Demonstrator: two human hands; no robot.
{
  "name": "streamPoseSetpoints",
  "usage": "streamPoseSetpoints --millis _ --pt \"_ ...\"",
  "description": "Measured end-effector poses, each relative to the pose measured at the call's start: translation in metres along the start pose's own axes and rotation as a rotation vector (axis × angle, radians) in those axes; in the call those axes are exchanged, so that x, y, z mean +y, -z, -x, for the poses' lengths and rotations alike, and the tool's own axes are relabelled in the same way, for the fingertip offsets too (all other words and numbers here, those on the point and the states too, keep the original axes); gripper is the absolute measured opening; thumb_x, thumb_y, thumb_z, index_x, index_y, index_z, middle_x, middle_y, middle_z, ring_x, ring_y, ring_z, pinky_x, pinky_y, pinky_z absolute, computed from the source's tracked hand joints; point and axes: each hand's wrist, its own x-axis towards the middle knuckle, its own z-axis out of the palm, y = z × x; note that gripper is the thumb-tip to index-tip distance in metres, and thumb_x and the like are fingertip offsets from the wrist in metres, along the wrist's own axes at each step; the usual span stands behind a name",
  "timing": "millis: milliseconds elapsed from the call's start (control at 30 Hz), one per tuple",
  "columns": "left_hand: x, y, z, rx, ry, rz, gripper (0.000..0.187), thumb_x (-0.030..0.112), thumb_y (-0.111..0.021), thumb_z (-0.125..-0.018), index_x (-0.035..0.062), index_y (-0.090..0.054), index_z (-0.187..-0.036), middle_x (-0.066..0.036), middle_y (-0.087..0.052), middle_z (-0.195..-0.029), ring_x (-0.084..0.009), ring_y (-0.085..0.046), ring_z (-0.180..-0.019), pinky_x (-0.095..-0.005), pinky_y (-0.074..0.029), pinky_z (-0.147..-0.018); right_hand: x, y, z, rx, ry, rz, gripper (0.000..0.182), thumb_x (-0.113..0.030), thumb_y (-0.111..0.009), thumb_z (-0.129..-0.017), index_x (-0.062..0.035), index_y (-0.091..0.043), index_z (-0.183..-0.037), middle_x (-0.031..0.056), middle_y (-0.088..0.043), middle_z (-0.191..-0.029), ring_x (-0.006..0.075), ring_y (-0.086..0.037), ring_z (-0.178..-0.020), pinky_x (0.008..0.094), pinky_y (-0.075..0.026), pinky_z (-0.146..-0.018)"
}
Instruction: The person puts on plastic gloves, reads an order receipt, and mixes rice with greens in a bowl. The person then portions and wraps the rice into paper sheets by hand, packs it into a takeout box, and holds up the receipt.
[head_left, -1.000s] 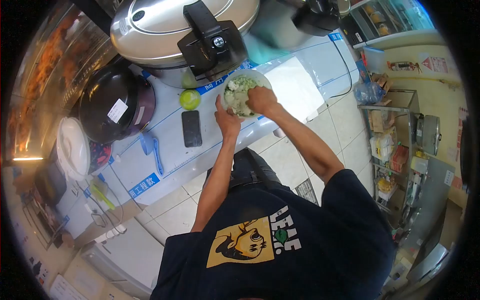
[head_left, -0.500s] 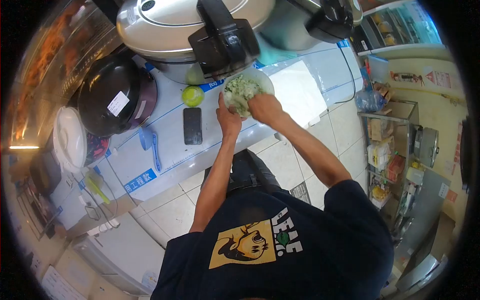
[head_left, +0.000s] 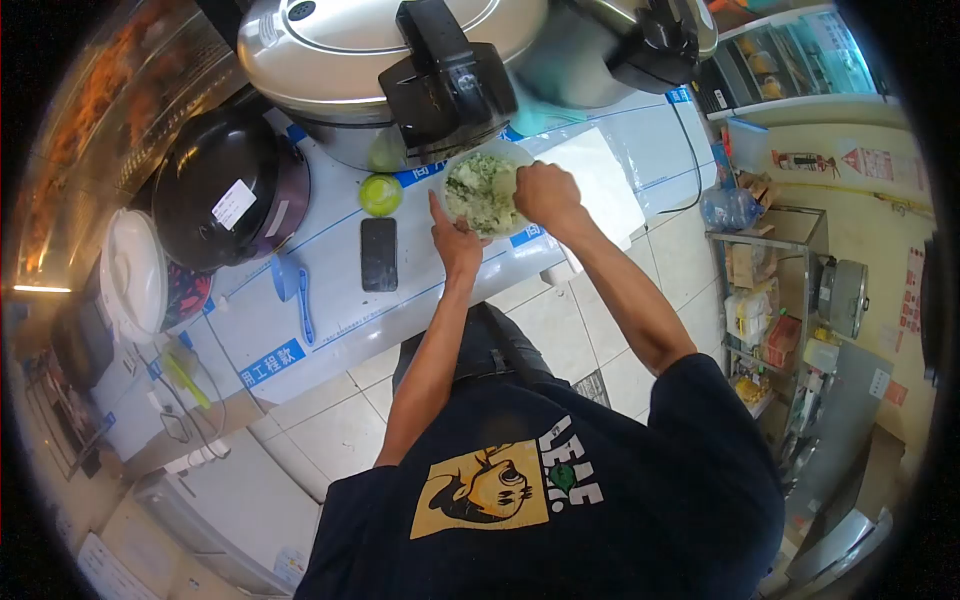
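A pale bowl (head_left: 516,150) stands at the counter's front edge, filled with a crumbly white and green mixture (head_left: 480,195). My left hand (head_left: 457,245) grips the bowl's near left side, with one finger pointing up along the wall. Over the right rim, my right hand (head_left: 548,195) is closed in a fist; whatever it holds is hidden by the fingers. To the left of the bowl lie a dark phone (head_left: 379,255) and a small yellow-green round container (head_left: 380,195).
Large steel cookers with black handles (head_left: 450,85) stand close behind the bowl. A black pot (head_left: 225,185), a white-lidded container (head_left: 135,275) and a blue ladle (head_left: 305,310) are on the left. White sheets (head_left: 598,190) lie right of the bowl. A metal shelf (head_left: 770,235) stands farther right.
My right fist has moved from over the mixture to the bowl's right rim, so more of the mixture shows. My left hand stays on the bowl. The view has shifted slightly.
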Motion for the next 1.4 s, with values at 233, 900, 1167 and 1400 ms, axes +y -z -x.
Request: streamPoseSetpoints --millis 233,900,1167,1400 --pt "0.000 0.000 -0.001 -0.037 -0.013 -0.079 0.070 -0.005 -0.044 -0.093 0.0202 -0.015 -0.151 -0.025 -0.037 -0.118 -0.0374 -0.060 -0.097 -0.0381 -0.064 -0.066 -0.010 -0.030 -0.029 0.076 0.072 -0.049 0.019 -0.021 -0.061 -0.082 -0.0056 -0.072 -0.084 0.0173 -0.069 -0.090 0.0316 -0.069 -0.084 0.0420 -0.056 -0.070" --pt "-0.008 -0.001 0.006 -0.010 0.038 -0.050 0.067 -0.005 -0.044 -0.093 0.0168 -0.016 -0.150 -0.026 -0.044 -0.122 -0.0367 -0.063 -0.095 -0.0427 -0.064 -0.066 -0.011 -0.041 -0.026 0.052 0.016 -0.067 0.020 -0.019 -0.062 -0.078 -0.0038 -0.072 -0.086 0.0182 -0.070 -0.086 0.0324 -0.070 -0.082 0.0426 -0.057 -0.072" --pt "-0.037 0.025 -0.002 -0.208 -0.039 0.337 0.077 -0.001 -0.055 -0.088 0.0170 -0.012 -0.149 -0.023 -0.050 -0.130 -0.0357 -0.063 -0.101 -0.0459 -0.061 -0.072 -0.012 -0.093 -0.009 0.085 -0.031 -0.042 0.019 -0.030 -0.065 -0.072 -0.0128 -0.073 -0.072 0.0145 -0.067 -0.085 0.0306 -0.061 -0.091 0.0505 -0.046 -0.072" --pt "-0.089 0.030 0.089 -0.125 0.177 -0.338 0.034 0.033 -0.049 -0.097 0.0034 -0.050 -0.113 -0.009 -0.056 -0.090 -0.0169 -0.048 -0.063 -0.0323 -0.041 -0.054 0.097 -0.043 0.144 0.627 -0.026 -0.710 0.031 -0.031 -0.062 -0.086 -0.0117 -0.063 -0.110 0.0101 -0.053 -0.112 0.0308 -0.049 -0.107 0.0434 -0.043 -0.086"
